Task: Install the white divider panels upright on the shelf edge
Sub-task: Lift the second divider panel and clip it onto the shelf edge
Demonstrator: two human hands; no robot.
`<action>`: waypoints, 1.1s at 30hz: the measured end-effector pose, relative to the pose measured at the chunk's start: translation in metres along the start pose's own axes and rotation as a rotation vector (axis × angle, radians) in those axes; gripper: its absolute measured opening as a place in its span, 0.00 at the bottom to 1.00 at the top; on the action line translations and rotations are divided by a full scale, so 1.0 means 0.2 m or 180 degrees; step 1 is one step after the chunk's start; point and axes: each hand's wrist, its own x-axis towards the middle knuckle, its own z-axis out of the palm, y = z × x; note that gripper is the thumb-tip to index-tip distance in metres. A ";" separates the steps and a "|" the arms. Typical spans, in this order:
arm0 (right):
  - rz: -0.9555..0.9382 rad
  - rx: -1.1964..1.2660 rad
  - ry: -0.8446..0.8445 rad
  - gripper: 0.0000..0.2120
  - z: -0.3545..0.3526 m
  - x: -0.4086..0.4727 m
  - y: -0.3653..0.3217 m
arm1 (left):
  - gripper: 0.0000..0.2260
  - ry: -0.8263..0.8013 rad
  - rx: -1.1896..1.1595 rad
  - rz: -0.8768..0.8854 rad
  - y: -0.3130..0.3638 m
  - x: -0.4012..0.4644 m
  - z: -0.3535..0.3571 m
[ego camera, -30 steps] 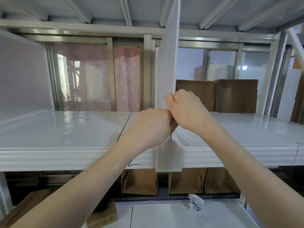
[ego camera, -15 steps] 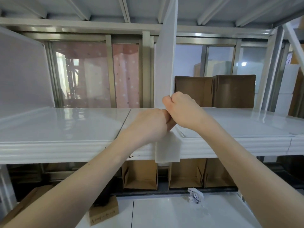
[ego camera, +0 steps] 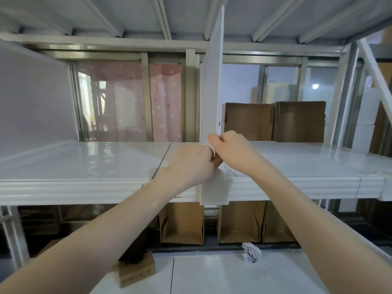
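A tall white divider panel stands upright at the middle of the white shelf, reaching up to the ceiling beams. Its lower tab hangs over the ribbed front shelf edge. My left hand and my right hand are both closed on the panel's front edge just above the shelf, knuckles touching each other. A second white divider panel stands upright at the far left of the shelf.
Brown cardboard boxes stand at the back right of the shelf. Open cardboard bins sit under the shelf. Lower down, a white surface carries a small cardboard box and crumpled paper. A window frame runs behind.
Both hands stay on the divider; my right hand has shifted slightly up and its fingers have loosened a little. The view has tilted down a bit.
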 end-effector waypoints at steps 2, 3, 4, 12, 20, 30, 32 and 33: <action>-0.0053 0.0236 -0.0075 0.21 0.00 -0.05 0.03 | 0.18 -0.0019 -0.0202 -0.0042 -0.02 -0.01 -0.02; -0.0083 0.0312 -0.0129 0.20 -0.01 -0.08 0.05 | 0.17 -0.0077 -0.0315 -0.0045 -0.03 -0.01 -0.03; -0.0115 0.0298 -0.0162 0.18 -0.01 -0.10 0.07 | 0.16 -0.0138 -0.0451 0.0007 -0.04 -0.01 -0.04; -0.0329 -0.0280 -0.0734 0.09 -0.08 -0.16 0.20 | 0.09 -0.0551 -0.1397 0.0107 -0.13 -0.06 -0.02; -0.0474 -0.0458 -0.0572 0.09 -0.05 -0.17 0.18 | 0.10 -0.0399 -0.1707 -0.0168 -0.13 -0.09 0.00; -0.0476 -0.0614 -0.0219 0.05 0.00 -0.14 0.16 | 0.13 -0.0243 -0.1958 0.0024 -0.18 -0.09 0.05; -0.0420 -0.0558 -0.0220 0.04 0.00 -0.14 0.16 | 0.13 -0.0272 -0.1902 0.0092 -0.19 -0.09 0.05; -0.0400 -0.0533 -0.0227 0.04 0.01 -0.14 0.16 | 0.13 -0.0287 -0.1839 0.0136 -0.19 -0.08 0.05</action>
